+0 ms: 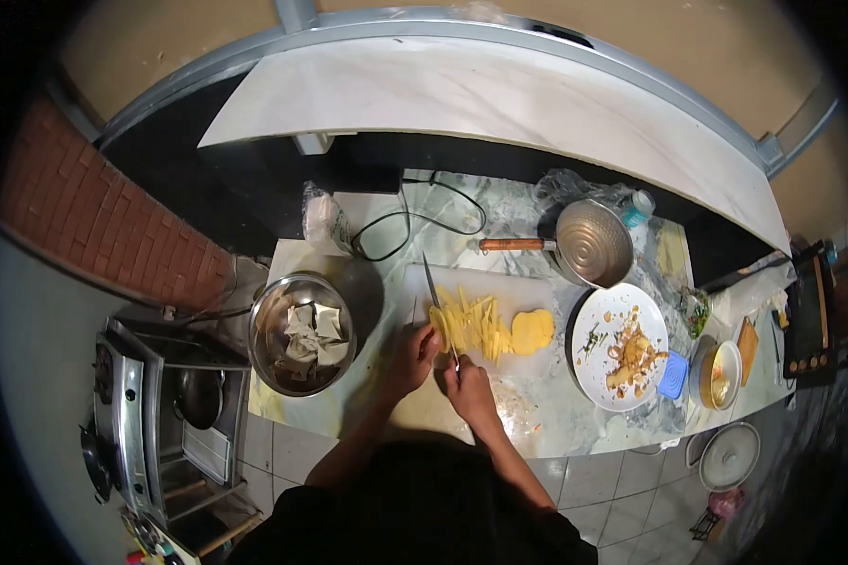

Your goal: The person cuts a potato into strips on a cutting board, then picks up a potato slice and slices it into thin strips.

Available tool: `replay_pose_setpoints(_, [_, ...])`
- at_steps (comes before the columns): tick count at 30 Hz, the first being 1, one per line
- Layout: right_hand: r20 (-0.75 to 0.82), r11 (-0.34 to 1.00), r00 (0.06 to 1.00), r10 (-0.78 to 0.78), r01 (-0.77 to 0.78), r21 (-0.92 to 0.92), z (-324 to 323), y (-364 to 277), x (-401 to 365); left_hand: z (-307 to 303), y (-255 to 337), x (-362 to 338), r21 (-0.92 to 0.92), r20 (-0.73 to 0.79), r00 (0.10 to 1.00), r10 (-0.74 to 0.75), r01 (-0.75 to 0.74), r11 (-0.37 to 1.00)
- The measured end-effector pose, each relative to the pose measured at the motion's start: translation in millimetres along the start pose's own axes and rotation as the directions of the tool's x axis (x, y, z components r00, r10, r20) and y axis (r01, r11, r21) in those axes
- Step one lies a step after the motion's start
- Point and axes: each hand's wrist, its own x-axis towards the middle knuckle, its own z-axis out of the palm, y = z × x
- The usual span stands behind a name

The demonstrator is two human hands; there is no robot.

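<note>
My right hand (471, 394) is closed round the handle of a kitchen knife (431, 282), whose blade points away from me across the white cutting board (528, 282). Just left of the blade, my left hand (413, 362) has its fingers bunched against the end of the pale yellow potato strips (481, 325). The strips lie in a loose row, mostly to the right of the blade. Beside them, several round potato slices (533, 331) overlap in a pile at the board's right. The undersides of my left fingertips are hidden.
Left stands a steel bowl (264, 325) with whitish torn pieces. To the right are a saucepan (594, 243) with a wooden handle, a white plate (584, 372) of peelings, a blue lid (673, 375) and a small bowl (723, 375). A black cable (407, 226) loops behind the board.
</note>
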Motion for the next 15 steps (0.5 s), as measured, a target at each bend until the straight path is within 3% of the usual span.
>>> replay_pose_setpoints(2, [0.044,0.998,0.999,-0.026,0.029,-0.06,7,0,1,-4,-20,-2,-0.215,0.083,0.996,-0.029,0.046,0.976])
replay_pose_setpoints(3, [0.039,0.996,0.999,-0.003,0.006,-0.084,13,5,2,-13,-15,1,-0.219,0.065,0.997,-0.034,0.047,0.975])
replay_pose_setpoints(5, [0.049,0.993,0.999,0.012,-0.006,-0.117,18,6,2,-32,1,11,0.221,0.321,0.938,-0.13,0.059,0.974])
replay_pose_setpoints(7, [-0.021,0.989,0.998,-0.055,0.051,-0.14,18,3,3,-34,-1,10,0.096,0.228,0.965,-0.128,0.108,0.989])
replay_pose_setpoints(8, [-0.013,0.987,0.998,-0.06,0.057,-0.148,16,2,4,-33,-2,9,-0.027,0.146,0.98,-0.133,0.138,0.99])
replay_pose_setpoints(12, [0.061,0.988,0.998,-0.002,0.011,-0.156,15,1,5,-38,16,11,-0.171,0.058,0.993,-0.104,0.113,0.979])
replay_pose_setpoints(14, [0.063,0.986,0.998,0.001,0.01,-0.165,18,2,6,-33,19,12,-0.127,-0.058,0.996,0.073,-0.08,0.989])
replay_pose_setpoints(15, [0.062,0.987,0.998,0.01,0.0,-0.161,18,2,6,-33,20,13,-0.13,-0.06,0.996,0.071,-0.078,0.988])
